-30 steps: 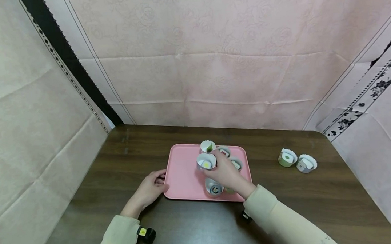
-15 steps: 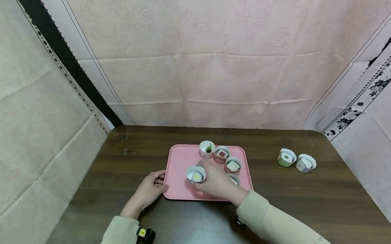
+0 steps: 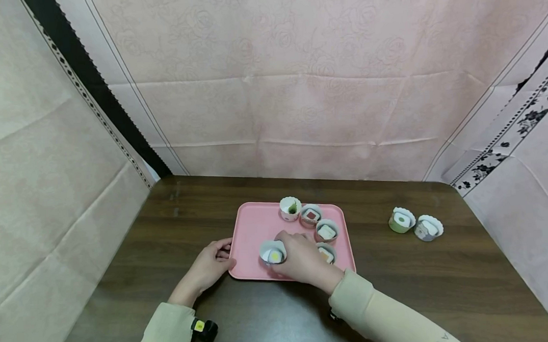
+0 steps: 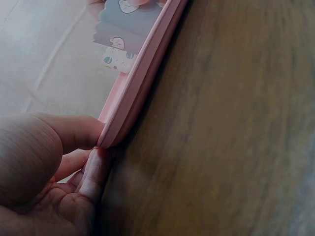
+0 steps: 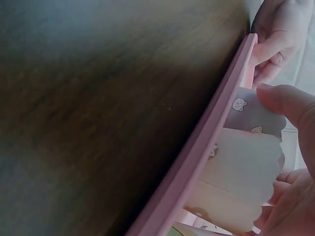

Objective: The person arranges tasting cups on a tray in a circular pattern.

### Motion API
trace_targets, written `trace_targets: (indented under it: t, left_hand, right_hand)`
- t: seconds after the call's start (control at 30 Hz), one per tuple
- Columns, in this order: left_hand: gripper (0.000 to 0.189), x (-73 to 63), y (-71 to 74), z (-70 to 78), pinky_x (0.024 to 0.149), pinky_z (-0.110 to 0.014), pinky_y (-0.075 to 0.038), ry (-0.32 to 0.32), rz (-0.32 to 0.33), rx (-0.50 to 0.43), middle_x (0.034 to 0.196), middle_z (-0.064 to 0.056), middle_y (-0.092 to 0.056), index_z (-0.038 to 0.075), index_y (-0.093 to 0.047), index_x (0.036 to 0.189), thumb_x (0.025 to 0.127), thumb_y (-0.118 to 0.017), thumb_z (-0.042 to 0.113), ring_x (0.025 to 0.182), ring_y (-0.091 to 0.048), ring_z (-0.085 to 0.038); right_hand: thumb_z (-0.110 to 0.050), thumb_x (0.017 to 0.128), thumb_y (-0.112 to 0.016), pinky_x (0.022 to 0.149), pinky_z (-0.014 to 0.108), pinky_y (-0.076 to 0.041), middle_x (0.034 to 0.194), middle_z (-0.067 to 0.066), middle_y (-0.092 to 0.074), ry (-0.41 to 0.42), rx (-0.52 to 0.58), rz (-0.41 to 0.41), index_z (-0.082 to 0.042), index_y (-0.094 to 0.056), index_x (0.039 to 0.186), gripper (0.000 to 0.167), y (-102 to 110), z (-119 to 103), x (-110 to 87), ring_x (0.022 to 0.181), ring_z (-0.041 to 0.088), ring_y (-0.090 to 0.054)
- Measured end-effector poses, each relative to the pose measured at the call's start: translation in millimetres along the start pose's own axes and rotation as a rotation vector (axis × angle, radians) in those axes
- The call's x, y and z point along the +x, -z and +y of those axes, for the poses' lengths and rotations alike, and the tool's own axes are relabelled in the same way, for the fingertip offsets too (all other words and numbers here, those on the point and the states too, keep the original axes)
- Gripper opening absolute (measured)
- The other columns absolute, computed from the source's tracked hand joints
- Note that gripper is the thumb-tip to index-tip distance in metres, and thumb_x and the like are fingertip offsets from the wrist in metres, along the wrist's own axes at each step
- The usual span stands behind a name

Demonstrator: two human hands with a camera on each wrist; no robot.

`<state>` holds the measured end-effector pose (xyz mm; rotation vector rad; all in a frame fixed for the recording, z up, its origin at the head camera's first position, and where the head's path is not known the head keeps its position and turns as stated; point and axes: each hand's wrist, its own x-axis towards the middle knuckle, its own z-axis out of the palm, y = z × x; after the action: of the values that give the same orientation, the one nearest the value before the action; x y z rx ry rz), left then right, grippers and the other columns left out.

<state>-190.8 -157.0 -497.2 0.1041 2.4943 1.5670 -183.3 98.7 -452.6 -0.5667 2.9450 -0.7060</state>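
A pink tray (image 3: 249,228) lies on the wooden table, and my left hand (image 3: 211,263) pinches its near left corner, thumb and fingers on either side of the rim (image 4: 123,108). My right hand (image 3: 303,259) holds a grey-blue scalloped paper baking cup (image 3: 273,252) low over or on the tray's near left part. Inside that cup sits a white piece with a yellow centre. Bear faces are printed on its side in the right wrist view, where my thumb (image 5: 280,101) presses its wall. A pale cup (image 5: 246,167) stands beside it, hidden by my hand in the head view.
More baking cups stand on the tray: one with a green leaf (image 3: 291,209), one with a red piece (image 3: 310,216), and two with pale pieces (image 3: 326,231). Right of the tray, a green cup (image 3: 402,220) and a grey-white cup (image 3: 429,228) stand together on the table.
My right hand has brought the grey-blue cup from the tray's middle toward its near left and lowered it. Cups behind the hand have come into view. My left hand stays at the rim.
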Motion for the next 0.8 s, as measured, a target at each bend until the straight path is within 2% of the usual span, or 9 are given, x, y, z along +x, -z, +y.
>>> trace_targets:
  t: [0.3,0.43,0.57,0.67,0.8]
  left_hand:
    - [0.055,-1.1,0.6,0.5,0.078,-0.033,-0.050,0.003,0.001,-0.003,0.116,-0.011,-0.053,0.004,-0.052,0.137,0.085,-0.071,0.003,0.097,-0.055,-0.021]
    - [0.054,-1.8,0.3,-0.5,0.078,-0.033,-0.051,0.000,0.006,0.003,0.115,-0.011,-0.053,0.003,-0.052,0.136,0.085,-0.071,0.003,0.096,-0.056,-0.021]
    - [0.054,-1.3,0.1,-1.5,0.078,-0.033,-0.050,-0.004,0.006,0.006,0.115,-0.010,-0.053,0.003,-0.053,0.136,0.085,-0.071,0.003,0.096,-0.056,-0.021]
    - [0.054,-0.9,0.3,-1.1,0.078,-0.033,-0.050,-0.006,0.007,0.006,0.115,-0.010,-0.053,0.003,-0.053,0.136,0.085,-0.071,0.003,0.096,-0.056,-0.021]
    - [0.054,-0.8,0.2,-0.4,0.078,-0.033,-0.050,-0.007,0.003,0.004,0.115,-0.010,-0.053,0.003,-0.052,0.136,0.085,-0.071,0.003,0.096,-0.056,-0.021]
  right_hand:
    - [-0.046,0.072,-0.081,0.087,0.042,-0.035,0.090,-0.005,-0.062,0.005,-0.030,0.002,-0.014,-0.062,0.109,0.053,-3,0,-1.9,0.084,0.015,-0.054]
    - [-0.050,0.069,-0.083,0.091,0.042,-0.035,0.101,-0.003,-0.064,0.003,-0.022,-0.006,-0.013,-0.059,0.118,0.066,-4,1,-3.2,0.093,0.017,-0.055]
    - [-0.055,0.067,-0.082,0.092,0.042,-0.039,0.113,0.000,-0.063,0.007,0.008,0.011,-0.012,-0.055,0.129,0.080,0,2,-6.5,0.101,0.019,-0.055]
    - [-0.056,0.067,-0.082,0.095,0.042,-0.038,0.112,-0.001,-0.062,0.018,0.049,0.043,-0.012,-0.055,0.130,0.081,6,4,-9.0,0.101,0.018,-0.056]
    - [-0.062,0.066,-0.080,0.095,0.043,-0.039,0.116,-0.002,-0.062,-0.008,0.107,0.069,-0.015,-0.056,0.129,0.082,19,8,-14.4,0.106,0.018,-0.056]
